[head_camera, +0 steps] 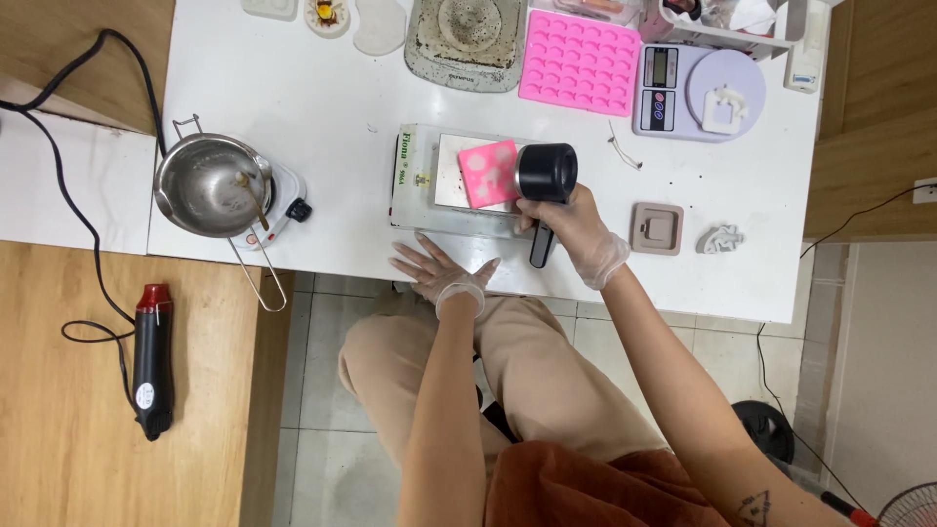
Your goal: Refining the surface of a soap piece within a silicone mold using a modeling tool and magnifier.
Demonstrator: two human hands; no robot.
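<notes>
Head view: right hand fingers clench a black tool over the pink mold; left hand lies splayed flat on the bench.

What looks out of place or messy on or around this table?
The grey tray at the table's far edge is crusted with residue. The heat gun lies on the wooden surface left of the table, its cord trailing loose. Nothing looks spilled.
</notes>
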